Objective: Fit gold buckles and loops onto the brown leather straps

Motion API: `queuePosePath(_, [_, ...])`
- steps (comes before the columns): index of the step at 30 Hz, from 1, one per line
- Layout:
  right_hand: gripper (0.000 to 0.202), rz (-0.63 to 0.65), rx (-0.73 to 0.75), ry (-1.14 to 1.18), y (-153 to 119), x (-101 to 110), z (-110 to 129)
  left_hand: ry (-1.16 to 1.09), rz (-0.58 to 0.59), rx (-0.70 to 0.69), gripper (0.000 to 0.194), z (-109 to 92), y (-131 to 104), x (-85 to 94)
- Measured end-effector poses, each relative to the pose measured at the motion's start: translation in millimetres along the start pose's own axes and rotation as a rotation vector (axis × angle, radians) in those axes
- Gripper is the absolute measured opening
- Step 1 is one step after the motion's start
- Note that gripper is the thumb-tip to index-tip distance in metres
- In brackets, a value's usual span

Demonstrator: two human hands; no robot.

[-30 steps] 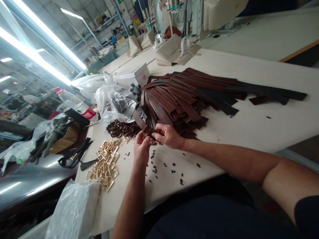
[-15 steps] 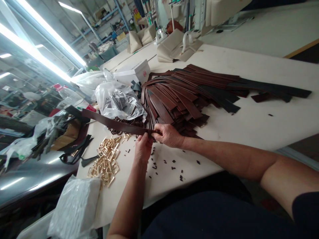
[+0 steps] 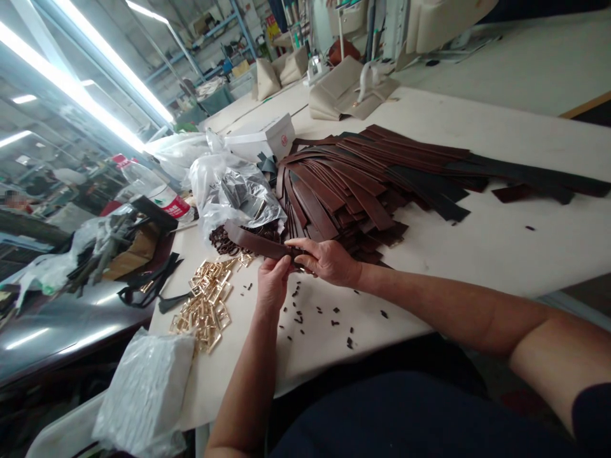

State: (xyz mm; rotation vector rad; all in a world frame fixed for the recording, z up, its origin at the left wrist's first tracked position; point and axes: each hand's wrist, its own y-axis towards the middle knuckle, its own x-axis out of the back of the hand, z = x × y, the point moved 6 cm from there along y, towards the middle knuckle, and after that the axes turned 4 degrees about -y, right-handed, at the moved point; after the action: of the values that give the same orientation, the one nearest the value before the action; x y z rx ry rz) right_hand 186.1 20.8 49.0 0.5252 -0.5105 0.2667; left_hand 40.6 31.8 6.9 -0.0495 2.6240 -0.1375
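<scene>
Between my two hands is a brown leather strap (image 3: 251,241), its free end sticking out to the left above the table. My left hand (image 3: 273,280) pinches the strap from below, thumb on top. Close on its right, my right hand (image 3: 334,262) grips the same strap, with the index finger stretched along it. The part of the strap inside my fingers is mostly hidden. Just behind my hands lies a large fanned pile of brown and black leather straps (image 3: 344,184). Small dark loops (image 3: 222,242) are heaped behind the strap's free end.
Gold metal buckles (image 3: 205,305) are piled left of my hands. Small dark bits (image 3: 334,322) lie scattered in front. A wrapped white packet (image 3: 143,388) sits at the near left corner. Further back are a clear plastic bag (image 3: 229,184), a white box (image 3: 260,137) and a beige bag (image 3: 346,92).
The strap's free end reaches much less far to the left than before. My right index finger now extends along the strap. The whole view has shifted slightly.
</scene>
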Motion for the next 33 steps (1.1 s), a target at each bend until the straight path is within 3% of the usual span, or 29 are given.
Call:
queuePosePath(8, [0.036,0.032,0.020,0.144,1.9,0.6,-0.3,-0.069,0.058,0.108,0.034,4.0,-0.2,0.1])
queuePosePath(18, [0.029,0.039,-0.060,0.193,1.7,0.4,-5.4,-0.067,0.044,0.090,0.038,7.6,0.7,-0.4])
queuePosePath(22, [0.027,-0.027,-0.093,0.235,-0.3,2.2,-7.9,-0.084,0.059,0.103,0.039,9.1,-2.1,-6.8])
queuePosePath(26, [0.034,-0.043,-0.090,0.271,-1.8,4.0,-7.7,-0.044,0.163,0.099,0.034,9.6,-6.3,-19.7])
queuePosePath(30, [0.045,-0.045,-0.114,0.190,-7.2,5.8,-8.1,0.040,0.159,0.038,0.032,5.8,-11.0,-23.0])
queuePosePath(32, [0.050,-0.132,-0.126,0.064,-7.4,12.5,-11.3,0.063,0.204,-0.005,0.021,1.0,-11.4,-25.9])
queuePosePath(33, [0.053,-0.140,-0.115,-0.006,-6.1,13.7,-12.6,0.060,0.170,-0.046,0.016,-3.6,-10.5,-23.6])
